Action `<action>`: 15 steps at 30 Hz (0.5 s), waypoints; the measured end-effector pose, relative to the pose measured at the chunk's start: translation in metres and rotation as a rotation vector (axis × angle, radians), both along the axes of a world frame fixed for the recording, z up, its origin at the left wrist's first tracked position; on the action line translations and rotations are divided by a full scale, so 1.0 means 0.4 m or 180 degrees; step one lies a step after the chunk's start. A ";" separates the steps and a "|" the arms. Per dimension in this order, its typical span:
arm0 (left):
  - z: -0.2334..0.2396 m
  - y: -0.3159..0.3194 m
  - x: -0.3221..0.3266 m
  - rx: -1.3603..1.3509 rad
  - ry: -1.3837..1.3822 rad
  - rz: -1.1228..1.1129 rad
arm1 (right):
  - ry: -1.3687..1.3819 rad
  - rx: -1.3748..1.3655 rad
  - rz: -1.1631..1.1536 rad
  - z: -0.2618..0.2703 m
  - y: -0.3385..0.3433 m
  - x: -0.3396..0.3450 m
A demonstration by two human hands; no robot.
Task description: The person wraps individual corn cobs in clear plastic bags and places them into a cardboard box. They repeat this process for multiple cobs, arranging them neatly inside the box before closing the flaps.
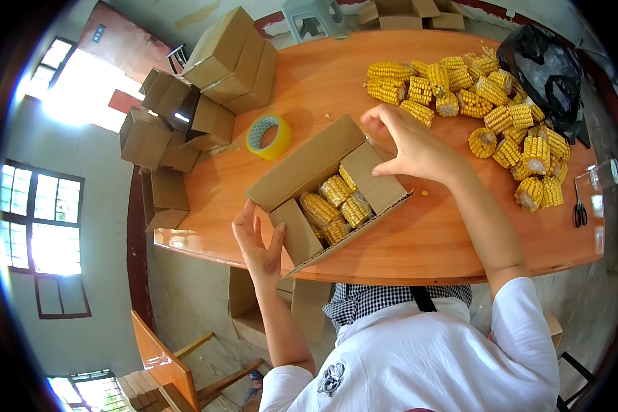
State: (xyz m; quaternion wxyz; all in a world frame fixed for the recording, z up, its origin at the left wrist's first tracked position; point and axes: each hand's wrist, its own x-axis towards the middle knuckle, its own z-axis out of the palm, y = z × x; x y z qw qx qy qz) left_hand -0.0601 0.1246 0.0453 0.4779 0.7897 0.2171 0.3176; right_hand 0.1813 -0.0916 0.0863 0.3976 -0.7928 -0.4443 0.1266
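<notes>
A cardboard box [311, 172] with raised flaps sits tilted near the front edge of the wooden table [432, 226]. Inside it lie several corn cob pieces [335, 190], some in clear plastic wrap. My left hand [260, 242] is at the box's left end, its thumb by the short left flap and a finger at the long flap's corner. My right hand [412, 147] is at the right end, fingers apart and curved, its thumb at the short right flap. A roll of yellow tape [269, 137] lies beyond the box.
Cut corn cobs [494, 108] are heaped at the back right beside a black plastic bag [546, 77]. Scissors [580, 208] and a clear jar [605, 174] lie at the right edge. Closed boxes [232, 62] and open boxes [170, 129] stand at the left. Another box [304, 309] is below the table.
</notes>
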 end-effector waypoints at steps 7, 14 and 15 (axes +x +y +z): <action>0.019 -0.004 0.011 -0.0183 -0.0278 -0.0042 | 0.0330 0.0497 0.0459 -0.015 0.013 0.021; 0.000 0.029 -0.029 0.0211 0.0217 -0.0539 | -0.0072 -0.0172 0.1160 -0.006 -0.001 0.042; 0.017 0.016 -0.029 0.0283 0.0265 -0.0521 | -0.0121 -0.0114 0.1201 -0.002 -0.011 0.036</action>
